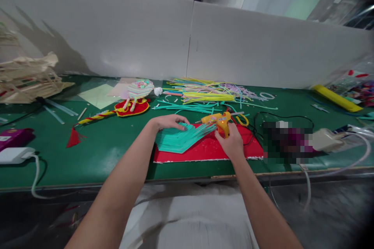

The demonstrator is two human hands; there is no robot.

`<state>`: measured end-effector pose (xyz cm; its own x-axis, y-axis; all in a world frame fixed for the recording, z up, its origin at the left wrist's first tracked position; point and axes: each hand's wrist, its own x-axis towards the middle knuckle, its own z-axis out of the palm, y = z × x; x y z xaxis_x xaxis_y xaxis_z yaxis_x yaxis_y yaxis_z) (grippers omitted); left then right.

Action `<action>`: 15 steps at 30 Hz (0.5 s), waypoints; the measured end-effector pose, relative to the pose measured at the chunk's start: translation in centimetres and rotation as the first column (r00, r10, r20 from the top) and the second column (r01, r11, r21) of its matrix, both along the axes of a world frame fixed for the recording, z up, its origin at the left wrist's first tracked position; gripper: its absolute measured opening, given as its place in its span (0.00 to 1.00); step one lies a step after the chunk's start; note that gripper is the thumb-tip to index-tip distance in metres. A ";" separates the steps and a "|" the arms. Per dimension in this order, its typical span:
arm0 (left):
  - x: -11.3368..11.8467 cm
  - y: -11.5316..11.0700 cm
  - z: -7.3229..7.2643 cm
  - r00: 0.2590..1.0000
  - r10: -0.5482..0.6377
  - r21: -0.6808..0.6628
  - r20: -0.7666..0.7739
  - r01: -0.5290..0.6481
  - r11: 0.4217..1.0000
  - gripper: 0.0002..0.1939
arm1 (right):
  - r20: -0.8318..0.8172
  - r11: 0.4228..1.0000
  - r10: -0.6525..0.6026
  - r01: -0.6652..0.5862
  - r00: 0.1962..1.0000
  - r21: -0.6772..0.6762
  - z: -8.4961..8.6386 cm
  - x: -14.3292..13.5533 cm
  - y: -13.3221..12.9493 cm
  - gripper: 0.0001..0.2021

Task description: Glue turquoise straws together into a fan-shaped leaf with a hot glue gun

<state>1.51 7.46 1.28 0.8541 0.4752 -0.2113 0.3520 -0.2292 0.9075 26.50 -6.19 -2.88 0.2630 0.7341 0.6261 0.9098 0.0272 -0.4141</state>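
Observation:
A flat piece of teal pipe cleaners, laid side by side and bent into a V, lies on a red board. My left hand is at its upper left edge, thumb and fingers bent onto the teal strips. In my right hand is the handle of a yellow-orange hot glue gun, its nozzle pointing left above the strips. A small orange light shows on the gun, and a glue stick sticks out of its back. The right fingertips are partly hidden behind the handle.
Loose pipe cleaners are piled behind the board. Left of them are a striped fuzzy figure and a red-and-yellow piece with a tassel. A white adapter is at left, a yellow roll at right. A white partition stands behind.

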 end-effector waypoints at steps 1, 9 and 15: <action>0.0 0.0 0.0 1.000 -0.007 -0.008 -0.001 0.007 1.000 0.22 | -0.009 1.000 0.006 -0.006 1.000 0.005 0.1 0.0 0.0 0.20; -0.6 -0.2 -0.1 0.984 0.130 -0.244 0.120 -0.097 0.965 0.24 | 0.002 0.993 0.101 -0.101 0.995 0.064 0.3 -0.1 -0.4 0.20; -0.8 -0.5 -0.3 0.952 0.195 -0.436 0.235 -0.076 0.897 0.23 | 0.007 0.994 0.083 -0.083 0.997 0.071 -0.1 0.0 -0.3 0.20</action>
